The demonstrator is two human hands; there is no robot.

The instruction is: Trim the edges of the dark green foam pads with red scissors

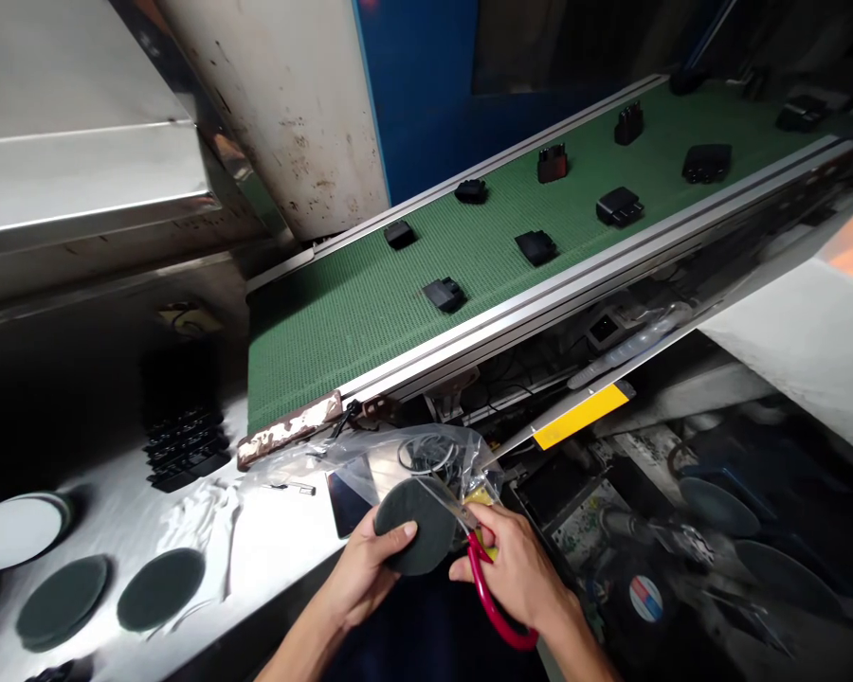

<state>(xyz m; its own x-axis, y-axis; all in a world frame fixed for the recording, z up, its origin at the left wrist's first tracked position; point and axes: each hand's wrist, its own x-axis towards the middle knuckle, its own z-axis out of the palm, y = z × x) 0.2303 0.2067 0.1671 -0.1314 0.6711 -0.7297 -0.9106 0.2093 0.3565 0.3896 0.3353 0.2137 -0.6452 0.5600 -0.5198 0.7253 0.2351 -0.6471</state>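
Note:
My left hand grips a round dark green pad by its lower left edge, thumb on its face. My right hand is closed on red-handled scissors, whose blades point up-left and meet the pad's right edge. Both hands sit low in the middle of the head view, over the front edge of a steel table. Just behind the pad lies a clear plastic bag holding coiled wire.
A green conveyor belt slopes up to the right, carrying several small black plastic parts. On the table at left lie round dark pads, a white disc and a stack of black parts. Cluttered floor and machinery are at right.

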